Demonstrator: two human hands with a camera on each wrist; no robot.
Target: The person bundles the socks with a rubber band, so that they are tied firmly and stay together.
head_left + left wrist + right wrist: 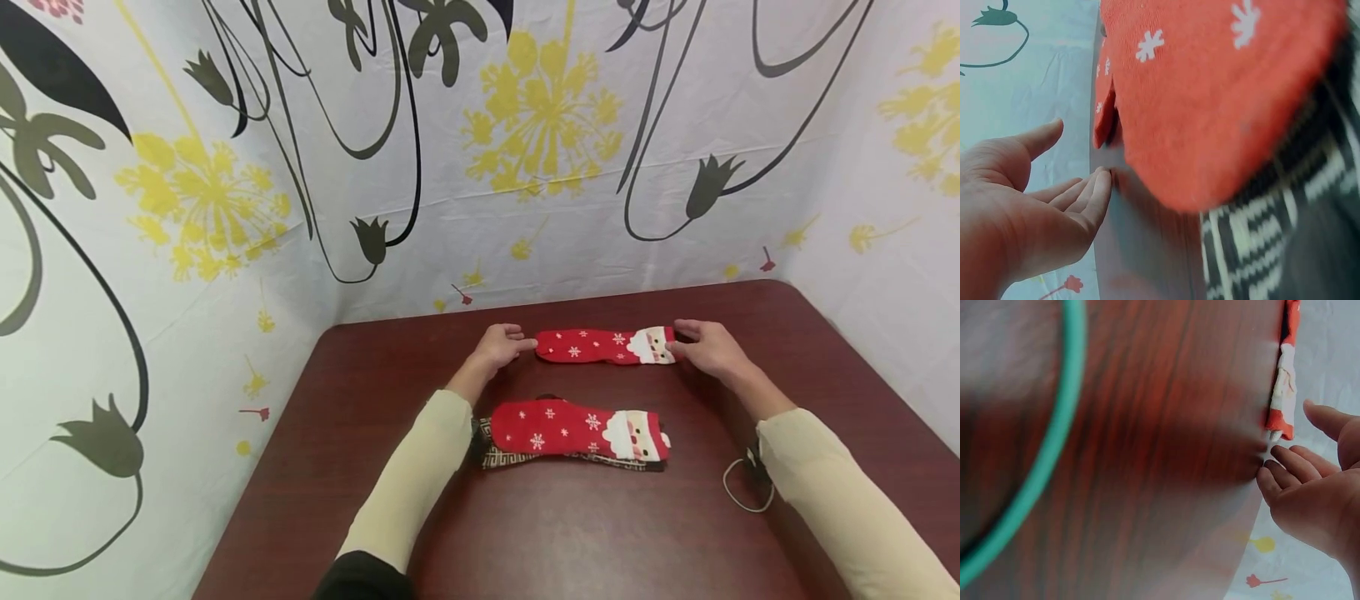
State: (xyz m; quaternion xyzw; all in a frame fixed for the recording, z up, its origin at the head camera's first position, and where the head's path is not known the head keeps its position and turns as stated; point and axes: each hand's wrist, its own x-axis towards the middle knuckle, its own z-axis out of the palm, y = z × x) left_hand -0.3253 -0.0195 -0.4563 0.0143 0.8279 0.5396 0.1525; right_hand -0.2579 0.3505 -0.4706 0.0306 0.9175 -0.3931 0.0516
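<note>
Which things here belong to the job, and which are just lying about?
Likely the job:
- far red Santa sock, between the left hand and right hand
- near red Santa sock
- Greek-key patterned sock beneath it

Likely just surroundings:
- dark red wooden table
- floral backdrop
- cord loop

The table (600, 525) is viewed from well above its near side by the head camera, faced forward and down. From close over the table, its far edge is faced by both wrist cameras, each rolled sideways. The far red sock (588, 346) on the table is shared by head and right wrist views.
</note>
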